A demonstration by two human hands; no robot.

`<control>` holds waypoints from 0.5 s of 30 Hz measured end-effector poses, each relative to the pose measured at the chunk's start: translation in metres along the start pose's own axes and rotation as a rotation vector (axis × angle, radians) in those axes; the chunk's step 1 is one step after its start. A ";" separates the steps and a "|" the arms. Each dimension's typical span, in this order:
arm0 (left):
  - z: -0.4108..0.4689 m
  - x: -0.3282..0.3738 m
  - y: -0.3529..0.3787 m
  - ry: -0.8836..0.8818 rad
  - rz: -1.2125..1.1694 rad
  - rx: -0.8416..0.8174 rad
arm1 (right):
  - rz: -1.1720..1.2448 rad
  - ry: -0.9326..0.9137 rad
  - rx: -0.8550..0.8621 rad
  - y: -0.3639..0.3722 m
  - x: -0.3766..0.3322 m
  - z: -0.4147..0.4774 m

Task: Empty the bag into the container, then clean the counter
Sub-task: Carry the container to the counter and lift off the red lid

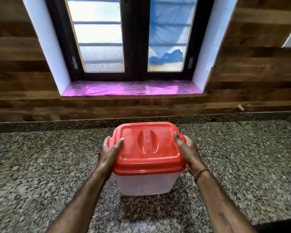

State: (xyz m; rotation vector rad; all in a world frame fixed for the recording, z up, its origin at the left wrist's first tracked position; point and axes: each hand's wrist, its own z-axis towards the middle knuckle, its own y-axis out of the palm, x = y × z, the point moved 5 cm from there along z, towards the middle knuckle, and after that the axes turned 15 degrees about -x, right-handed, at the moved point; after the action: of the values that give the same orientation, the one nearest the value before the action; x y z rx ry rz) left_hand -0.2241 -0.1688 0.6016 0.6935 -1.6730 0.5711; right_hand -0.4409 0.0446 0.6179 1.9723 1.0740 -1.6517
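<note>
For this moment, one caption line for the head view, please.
Left hand and right hand grip the red lid of a plastic container on a granite counter below a window.

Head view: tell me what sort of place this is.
Probably a home kitchen. A speckled granite counter runs along a wood-panelled wall under a window. Both hands, left and right, grip a red-lidded storage container standing on it.

The counter [40, 165] is speckled granite, polished and faintly shiny. The container [145, 184] has cloudy translucent plastic walls under a smooth, glossy red plastic lid [148, 147]. The wall [250, 73] looks like matt wood planks; the sill [124, 89] wears shiny pink film.
</note>
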 end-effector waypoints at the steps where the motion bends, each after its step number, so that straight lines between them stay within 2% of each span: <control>1: -0.001 0.003 -0.002 0.008 -0.010 0.001 | 0.034 -0.020 -0.018 0.001 -0.002 0.001; 8: -0.005 0.046 -0.002 0.161 0.000 0.060 | 0.063 -0.198 0.071 -0.011 -0.031 -0.011; 11: 0.002 0.067 0.014 0.196 0.018 0.067 | 0.316 -0.198 0.027 -0.036 -0.037 -0.015; 15: 0.006 0.078 0.069 0.158 0.045 -0.036 | 0.553 -0.190 0.018 -0.100 -0.029 -0.004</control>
State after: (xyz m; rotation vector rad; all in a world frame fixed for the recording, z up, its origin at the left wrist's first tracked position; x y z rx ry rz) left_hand -0.2885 -0.1353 0.6763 0.5712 -1.5512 0.6112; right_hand -0.5123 0.1035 0.6663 1.8515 0.3924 -1.4949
